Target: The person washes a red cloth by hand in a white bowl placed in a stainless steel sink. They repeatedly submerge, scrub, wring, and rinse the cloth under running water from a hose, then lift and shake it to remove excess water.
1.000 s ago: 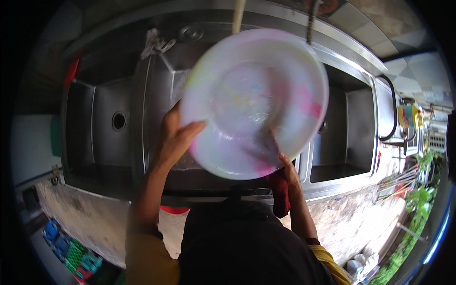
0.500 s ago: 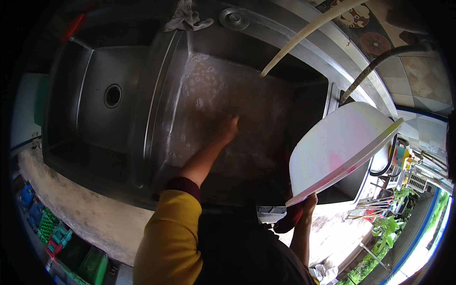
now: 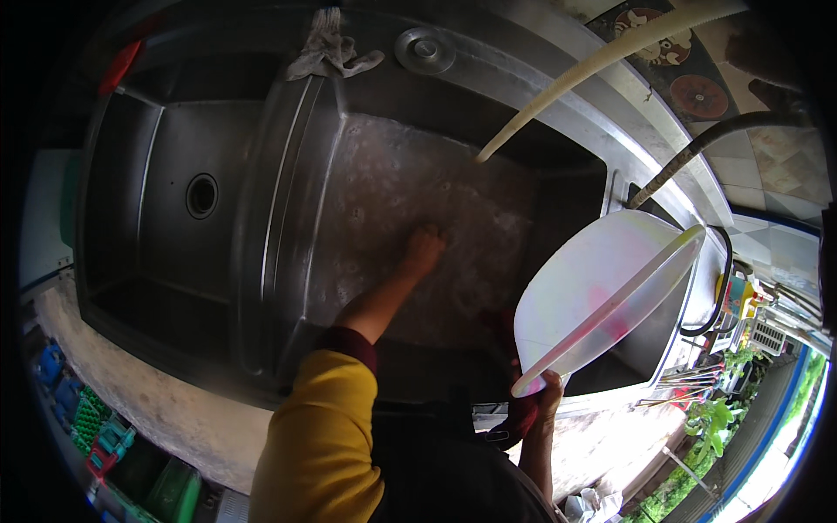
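Note:
My left hand (image 3: pixel 425 248) dips into murky water (image 3: pixel 384 192) in the right-hand sink basin (image 3: pixel 323 261); its fingers are under the surface, so what they touch cannot be made out. At the sink's near right corner, my right hand (image 3: pixel 549 394) is closed round the rim of a white plastic tub (image 3: pixel 567 288) with pink stains. The tub is tilted on its side, its open side toward the water. Dark red cloth (image 3: pixel 520 420) shows beside my right wrist, partly hidden.
A pale hose (image 3: pixel 558 87) hangs into the water from the far right. A grey glove (image 3: pixel 327 52) lies over the divider's far end, beside a round metal drain strainer (image 3: pixel 425 50). To the left is a second basin with a drain hole (image 3: pixel 202 196). A dark hose (image 3: pixel 689 157) bends behind the tub.
The tub has tipped further and shifted slightly left and down, still in my right hand. My left hand sits a little lower in the view, in the water, and the surface foam has thinned.

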